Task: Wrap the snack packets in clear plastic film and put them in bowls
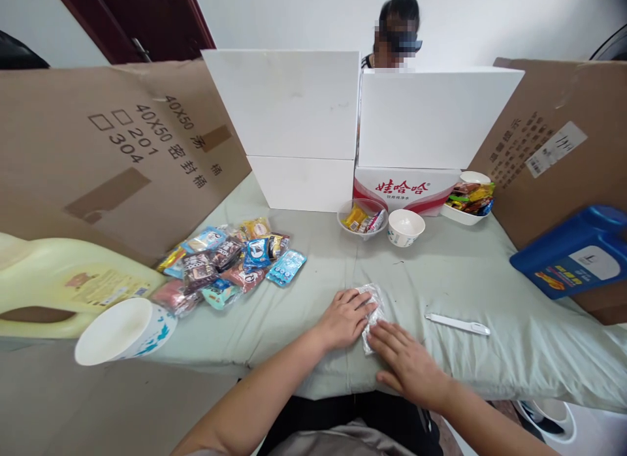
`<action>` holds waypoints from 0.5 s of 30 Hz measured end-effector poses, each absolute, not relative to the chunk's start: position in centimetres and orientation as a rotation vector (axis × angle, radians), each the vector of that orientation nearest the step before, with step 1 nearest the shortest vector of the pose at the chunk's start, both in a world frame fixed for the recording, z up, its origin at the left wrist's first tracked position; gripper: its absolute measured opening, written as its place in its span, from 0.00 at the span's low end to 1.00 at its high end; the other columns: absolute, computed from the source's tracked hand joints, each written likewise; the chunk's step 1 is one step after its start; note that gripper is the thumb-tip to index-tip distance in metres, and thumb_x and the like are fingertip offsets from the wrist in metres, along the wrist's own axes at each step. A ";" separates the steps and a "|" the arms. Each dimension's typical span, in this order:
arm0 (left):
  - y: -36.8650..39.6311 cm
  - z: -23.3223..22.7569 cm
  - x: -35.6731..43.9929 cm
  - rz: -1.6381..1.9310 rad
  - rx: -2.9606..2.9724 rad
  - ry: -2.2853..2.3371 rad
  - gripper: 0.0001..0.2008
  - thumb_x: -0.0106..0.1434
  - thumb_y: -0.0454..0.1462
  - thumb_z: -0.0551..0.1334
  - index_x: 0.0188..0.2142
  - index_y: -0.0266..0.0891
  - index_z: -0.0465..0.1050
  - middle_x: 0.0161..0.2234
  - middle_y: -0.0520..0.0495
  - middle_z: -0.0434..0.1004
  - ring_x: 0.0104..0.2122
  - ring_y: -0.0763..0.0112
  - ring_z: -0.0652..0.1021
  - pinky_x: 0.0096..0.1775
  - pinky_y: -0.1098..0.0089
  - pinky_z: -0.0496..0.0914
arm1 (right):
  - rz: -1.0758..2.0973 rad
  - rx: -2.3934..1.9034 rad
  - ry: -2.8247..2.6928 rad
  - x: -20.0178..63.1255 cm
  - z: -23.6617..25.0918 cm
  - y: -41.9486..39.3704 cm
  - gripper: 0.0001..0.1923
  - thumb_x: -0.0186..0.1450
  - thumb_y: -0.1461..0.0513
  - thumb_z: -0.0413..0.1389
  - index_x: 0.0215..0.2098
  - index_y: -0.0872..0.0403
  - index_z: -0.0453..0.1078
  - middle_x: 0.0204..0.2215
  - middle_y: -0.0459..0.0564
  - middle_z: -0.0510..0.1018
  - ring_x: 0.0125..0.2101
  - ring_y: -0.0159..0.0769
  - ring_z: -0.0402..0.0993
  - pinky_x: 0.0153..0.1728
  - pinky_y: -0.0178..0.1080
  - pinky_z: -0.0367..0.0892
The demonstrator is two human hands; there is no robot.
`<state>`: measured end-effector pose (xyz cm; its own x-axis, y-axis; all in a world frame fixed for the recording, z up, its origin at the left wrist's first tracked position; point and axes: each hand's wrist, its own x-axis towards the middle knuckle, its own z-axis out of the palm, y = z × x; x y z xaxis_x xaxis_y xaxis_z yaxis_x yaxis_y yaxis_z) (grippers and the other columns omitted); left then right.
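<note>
Both my hands lie on a crinkled clear plastic piece (373, 299) near the front of the cloth-covered table. My left hand (344, 317) rests flat across its upper left part, fingers stretched out. Over its lower right part, my right hand (407, 361) spreads its fingers, palm down. What is under the palms and fingers is hidden. To the right of them lies a white slim utility knife (458, 323). A pile of wrapped snacks (230, 257) sits to the left of my hands.
White boxes (298, 116) stand at the back, beside a plastic bowl (362, 222), a paper bowl (405, 228) and a bowl of snacks (467, 211). A paper tub (122, 332) and yellow jug (63, 279) are left; a blue bottle (573, 253) is right. A person (399, 31) is behind.
</note>
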<state>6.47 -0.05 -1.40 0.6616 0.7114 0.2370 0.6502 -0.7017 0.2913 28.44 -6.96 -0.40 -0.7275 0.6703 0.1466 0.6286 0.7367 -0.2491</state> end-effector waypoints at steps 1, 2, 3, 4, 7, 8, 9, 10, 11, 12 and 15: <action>-0.1 -1.4 6.4 0.500 2.694 1.104 0.21 0.65 0.38 0.59 0.57 0.47 0.66 0.59 0.49 0.66 0.55 0.57 0.64 0.54 0.56 0.59 | 0.233 -1.005 -2.742 28.1 -0.8 -7.6 0.29 0.64 0.58 0.55 0.63 0.54 0.57 0.61 0.56 0.65 0.62 0.47 0.55 0.59 0.50 0.56; -0.1 -1.3 6.4 0.499 2.695 1.080 0.21 0.64 0.39 0.60 0.57 0.47 0.66 0.59 0.48 0.66 0.56 0.57 0.65 0.54 0.56 0.59 | 0.200 -1.014 -2.741 27.8 -1.1 -8.2 0.29 0.65 0.59 0.54 0.63 0.54 0.58 0.60 0.56 0.65 0.61 0.47 0.57 0.58 0.50 0.57; -0.1 -1.2 6.3 0.497 2.699 1.044 0.21 0.64 0.39 0.60 0.57 0.46 0.66 0.59 0.48 0.67 0.56 0.57 0.65 0.54 0.55 0.58 | 0.173 -1.039 -2.719 27.7 -1.4 -8.9 0.27 0.65 0.61 0.53 0.62 0.54 0.59 0.59 0.55 0.67 0.59 0.46 0.60 0.57 0.49 0.58; -0.2 -1.2 6.3 0.496 2.704 1.000 0.22 0.63 0.40 0.61 0.57 0.46 0.66 0.59 0.48 0.67 0.56 0.57 0.65 0.55 0.55 0.57 | 0.154 -1.063 -2.686 27.6 -1.6 -9.4 0.25 0.65 0.62 0.52 0.61 0.53 0.60 0.58 0.54 0.69 0.57 0.45 0.63 0.56 0.48 0.59; -0.3 -1.0 6.1 0.500 2.707 0.880 0.21 0.62 0.42 0.62 0.55 0.44 0.68 0.59 0.47 0.68 0.57 0.58 0.66 0.57 0.54 0.54 | 0.109 -1.077 -2.598 27.8 -1.7 -10.0 0.22 0.66 0.63 0.52 0.58 0.52 0.63 0.54 0.53 0.73 0.52 0.44 0.67 0.54 0.48 0.60; -0.3 -0.9 6.1 0.508 2.701 0.862 0.20 0.62 0.42 0.63 0.54 0.44 0.68 0.59 0.47 0.67 0.57 0.58 0.66 0.57 0.54 0.54 | 0.094 -1.083 -2.573 27.9 -1.7 -10.0 0.21 0.66 0.63 0.52 0.57 0.53 0.64 0.53 0.53 0.73 0.52 0.45 0.67 0.54 0.49 0.60; -0.2 -0.9 6.1 0.516 2.694 0.853 0.20 0.61 0.41 0.63 0.53 0.43 0.69 0.58 0.46 0.68 0.57 0.59 0.66 0.57 0.55 0.54 | 0.091 -1.096 -2.551 27.9 -1.7 -9.9 0.20 0.66 0.62 0.53 0.57 0.53 0.64 0.52 0.54 0.73 0.51 0.45 0.67 0.53 0.49 0.60; -0.2 -1.0 6.0 0.522 2.685 0.845 0.19 0.61 0.41 0.63 0.51 0.42 0.70 0.58 0.46 0.68 0.57 0.59 0.67 0.57 0.55 0.54 | 0.102 -1.108 -2.535 27.8 -1.7 -9.8 0.18 0.66 0.63 0.52 0.55 0.53 0.65 0.50 0.54 0.74 0.49 0.45 0.67 0.52 0.49 0.61; -0.2 -1.0 6.0 0.529 2.675 0.837 0.17 0.61 0.41 0.63 0.50 0.42 0.71 0.57 0.46 0.69 0.56 0.60 0.67 0.57 0.56 0.54 | 0.130 -1.114 -2.526 27.8 -1.7 -9.8 0.16 0.66 0.64 0.52 0.52 0.53 0.67 0.47 0.53 0.76 0.47 0.44 0.69 0.50 0.48 0.62; -0.2 -1.1 6.0 0.537 2.665 0.829 0.16 0.61 0.40 0.63 0.49 0.42 0.72 0.56 0.46 0.71 0.56 0.60 0.68 0.57 0.57 0.55 | 0.165 -1.114 -2.518 27.7 -1.7 -9.8 0.13 0.67 0.65 0.51 0.49 0.52 0.68 0.42 0.52 0.77 0.43 0.41 0.70 0.48 0.47 0.63; -0.1 -1.3 5.9 0.573 2.634 0.826 0.11 0.63 0.38 0.61 0.46 0.43 0.74 0.52 0.47 0.74 0.54 0.63 0.70 0.56 0.59 0.56 | 0.237 -1.080 -2.497 27.5 -1.5 -9.7 0.11 0.67 0.68 0.48 0.42 0.51 0.70 0.36 0.49 0.76 0.41 0.40 0.70 0.49 0.47 0.62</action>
<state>5.87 -0.08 -1.35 0.7523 0.5976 0.2772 0.4689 -0.7814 0.4118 27.53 -9.72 -1.49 -0.6169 0.7280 0.2991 0.6587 0.6856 -0.3100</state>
